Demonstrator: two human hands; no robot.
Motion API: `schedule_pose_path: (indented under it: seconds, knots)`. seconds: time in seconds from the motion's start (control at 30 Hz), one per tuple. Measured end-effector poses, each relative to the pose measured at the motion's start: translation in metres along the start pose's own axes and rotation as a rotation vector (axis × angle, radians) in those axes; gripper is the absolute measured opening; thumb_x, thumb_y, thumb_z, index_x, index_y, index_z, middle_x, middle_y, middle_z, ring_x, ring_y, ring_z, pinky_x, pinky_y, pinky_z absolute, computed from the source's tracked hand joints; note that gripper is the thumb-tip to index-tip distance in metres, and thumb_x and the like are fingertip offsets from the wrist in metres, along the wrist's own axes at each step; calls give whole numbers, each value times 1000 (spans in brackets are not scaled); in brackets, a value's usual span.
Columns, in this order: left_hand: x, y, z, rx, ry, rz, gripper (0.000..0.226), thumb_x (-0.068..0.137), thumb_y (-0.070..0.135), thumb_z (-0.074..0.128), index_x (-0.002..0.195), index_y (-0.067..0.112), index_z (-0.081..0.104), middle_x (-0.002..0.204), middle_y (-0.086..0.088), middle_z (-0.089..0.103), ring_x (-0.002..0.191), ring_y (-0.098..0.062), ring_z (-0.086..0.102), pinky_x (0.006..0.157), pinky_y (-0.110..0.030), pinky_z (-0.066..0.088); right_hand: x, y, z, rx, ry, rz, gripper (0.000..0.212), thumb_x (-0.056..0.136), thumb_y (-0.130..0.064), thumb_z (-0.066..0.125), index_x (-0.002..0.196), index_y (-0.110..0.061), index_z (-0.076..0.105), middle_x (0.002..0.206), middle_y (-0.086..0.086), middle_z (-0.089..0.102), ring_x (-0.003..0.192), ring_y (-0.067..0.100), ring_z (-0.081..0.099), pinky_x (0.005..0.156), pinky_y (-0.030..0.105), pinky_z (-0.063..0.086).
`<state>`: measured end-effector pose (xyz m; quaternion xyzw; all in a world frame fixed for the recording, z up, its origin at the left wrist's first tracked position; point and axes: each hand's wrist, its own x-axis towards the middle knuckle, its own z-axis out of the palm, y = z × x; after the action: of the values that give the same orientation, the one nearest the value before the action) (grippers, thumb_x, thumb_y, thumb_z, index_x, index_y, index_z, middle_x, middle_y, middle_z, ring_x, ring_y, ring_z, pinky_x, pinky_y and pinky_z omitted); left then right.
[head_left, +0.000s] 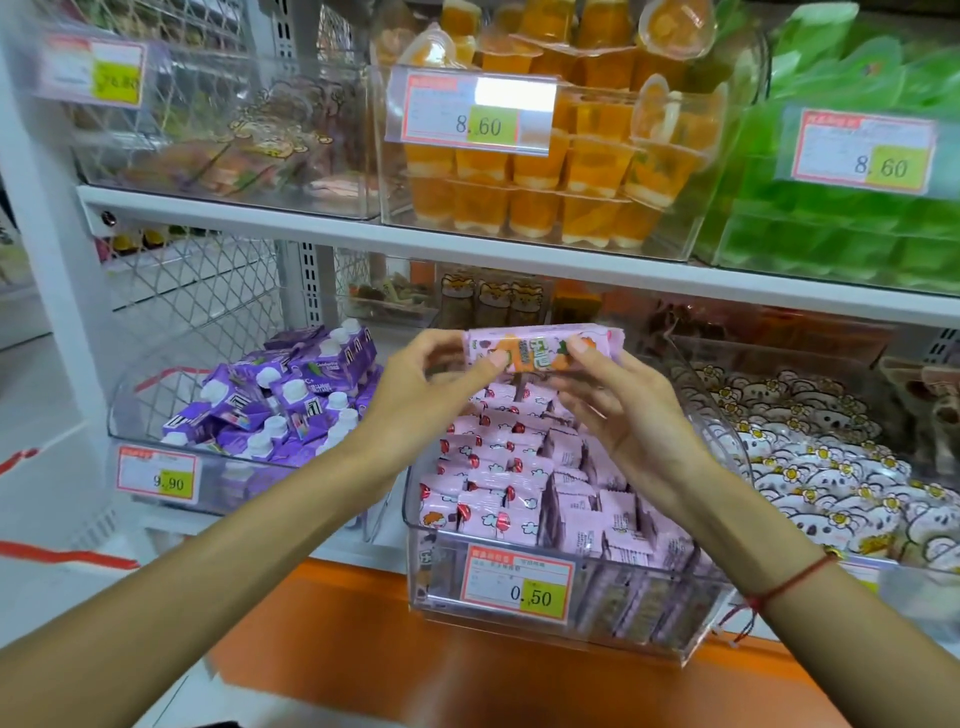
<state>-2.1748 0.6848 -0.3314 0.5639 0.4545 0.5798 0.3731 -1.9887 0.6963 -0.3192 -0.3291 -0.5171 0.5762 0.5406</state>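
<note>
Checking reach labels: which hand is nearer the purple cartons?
Left. The left hand pinches the pink packet just right of the purple cartons; the right hand holds it farther right.

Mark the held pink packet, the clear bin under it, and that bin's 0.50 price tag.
pink packet (540, 347): head view, its orange printed middle.
clear bin (440, 590): head view, front wall left of the tag.
price tag (519, 584): head view, middle of the label.

Left hand (415, 384) and right hand (623, 410) pinch pink snack packet (540, 347) above clear bin (519, 623) of pink packets.
</note>
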Motion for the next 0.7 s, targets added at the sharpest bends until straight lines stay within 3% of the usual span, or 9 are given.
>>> schedule_pose_path:
  seconds: [0.1, 0.2, 0.3, 0.4, 0.5, 0.6, 0.63, 0.7]
  knots:
    - [13, 3, 1, 289, -92, 172, 48, 83, 24, 70, 126, 21, 50, 118, 12, 58, 96, 14, 55, 77, -1, 42, 5, -1, -6, -71, 53, -68, 23, 72, -28, 73, 90, -15, 73, 91, 1, 75, 82, 7, 69, 71, 12, 51]
    - [31, 8, 6, 504, -221, 321, 66, 85, 26, 68, 142, 26, 36, 139, 6, 43, 123, -4, 43, 99, -19, 37, 12, -4, -7, -232, 54, -125, 22, 77, -22, 74, 97, -14, 72, 94, 3, 75, 88, 14, 71, 77, 18, 54]
    - [48, 10, 17, 537, -309, 397, 51, 89, 25, 63, 137, 27, 46, 132, 4, 53, 119, -10, 51, 101, -34, 44, 27, -3, -7, -349, 87, -144, 35, 75, -21, 78, 108, -14, 68, 100, 4, 73, 93, 17, 70, 81, 24, 54]
    - [70, 1, 19, 609, -272, 428, 50, 91, 28, 61, 138, 23, 45, 136, 1, 53, 124, -14, 49, 103, -40, 42, 46, 3, -19, -374, 170, -100, 47, 79, -14, 75, 122, -12, 56, 107, 4, 69, 96, 15, 67, 80, 23, 53]
    - [87, -12, 21, 530, -305, 376, 58, 92, 26, 59, 143, 22, 32, 141, 3, 46, 128, -9, 42, 107, -28, 35, 61, 19, -35, -952, 85, -47, 35, 91, -10, 57, 126, -11, 54, 120, 5, 63, 102, 17, 60, 82, 25, 46]
    - [99, -23, 25, 464, -295, 317, 55, 89, 26, 64, 134, 32, 33, 123, 16, 50, 106, 14, 47, 87, 1, 32, 73, 40, -46, -1468, -151, -46, 41, 95, -14, 42, 135, -18, 48, 133, 12, 52, 121, 31, 46, 99, 38, 41]
    - [102, -26, 26, 447, -272, 303, 54, 87, 26, 66, 130, 34, 34, 115, 18, 52, 96, 19, 49, 80, 3, 33, 76, 44, -45, -1531, -198, -2, 43, 97, -19, 39, 139, -23, 44, 140, 11, 45, 127, 33, 39, 104, 42, 36]
    - [110, -31, 29, 445, -222, 292, 54, 84, 26, 69, 127, 32, 37, 108, 15, 53, 94, 6, 54, 78, -10, 40, 81, 48, -42, -1567, -258, 62, 44, 99, -26, 34, 143, -31, 37, 151, 8, 31, 135, 33, 26, 110, 45, 25]
